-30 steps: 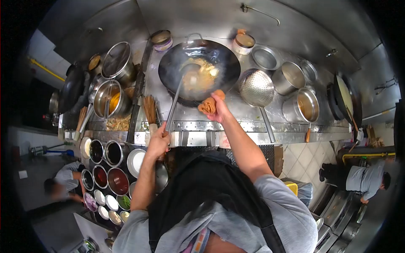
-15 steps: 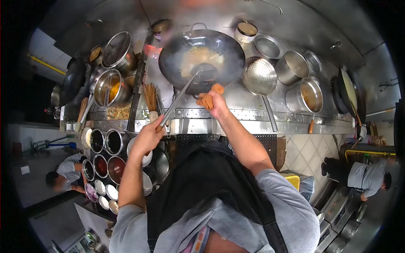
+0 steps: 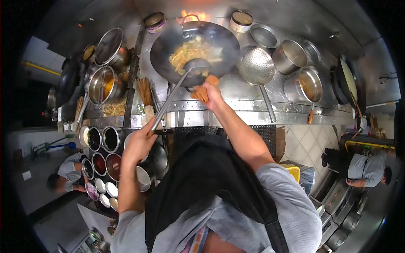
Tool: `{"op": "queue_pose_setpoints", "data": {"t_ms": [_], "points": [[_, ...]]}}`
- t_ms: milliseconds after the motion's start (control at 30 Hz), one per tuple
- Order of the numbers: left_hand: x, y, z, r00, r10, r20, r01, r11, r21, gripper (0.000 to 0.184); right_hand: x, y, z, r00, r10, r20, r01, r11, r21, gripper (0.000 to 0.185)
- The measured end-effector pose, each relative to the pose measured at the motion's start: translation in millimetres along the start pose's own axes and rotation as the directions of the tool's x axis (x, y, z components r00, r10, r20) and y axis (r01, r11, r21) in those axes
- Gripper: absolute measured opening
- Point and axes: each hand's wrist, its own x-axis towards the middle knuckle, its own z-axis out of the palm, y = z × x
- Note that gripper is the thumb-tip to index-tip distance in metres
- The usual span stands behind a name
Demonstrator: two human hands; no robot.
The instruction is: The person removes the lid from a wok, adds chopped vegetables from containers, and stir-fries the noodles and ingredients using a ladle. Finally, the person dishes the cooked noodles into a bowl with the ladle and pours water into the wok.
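A large black wok [image 3: 228,40] stands on the steel range, with pale sliced food [image 3: 192,52] in it. My left hand [image 3: 140,145] is wrapped round the handle end of a long metal ladle [image 3: 173,92]. The ladle's bowl rests inside the wok's near side, against the food. My right hand [image 3: 214,96] is closed on an orange-brown cloth [image 3: 200,93] at the wok's near rim. The cloth hides whatever part of the wok lies under it. Flames [image 3: 193,16] rise behind the wok's far handle.
Right of the wok lie a perforated strainer [image 3: 256,65] and several steel pots [image 3: 290,57]. A bamboo brush [image 3: 144,92] stands to the left, near a strainer over a pot [image 3: 103,86]. Seasoning tubs [image 3: 113,139] fill the lower left. Co-workers [image 3: 366,168] stand at both sides.
Flames have flared up behind the wok. The wok and both hands appear slightly farther left and higher in view. The food has shifted and shows more clearly, with less steam.
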Motion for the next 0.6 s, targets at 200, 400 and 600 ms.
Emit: {"op": "queue_pose_setpoints", "data": {"t_ms": [200, 400, 600], "points": [[3, -4, 42, 0.985, 0.093, -0.142, -0.097, 0.995, -0.026, 0.064, -76, 47, -68, 0.995, -0.093, 0.03, 0.098, 0.958, -0.271, 0.039], [-39, 10, -27, 0.99, -0.109, 0.091, 0.116, 0.99, -0.075, 0.064, -23, -32, 23, 0.999, 0.004, -0.048, -0.005, 1.0, -0.018, 0.02], [23, -11, 44, 0.985, 0.072, -0.154, -0.066, 0.997, 0.044, 0.065, -73, 14, -13, 0.998, -0.051, -0.033, 0.045, 0.986, -0.163, 0.026]]}}
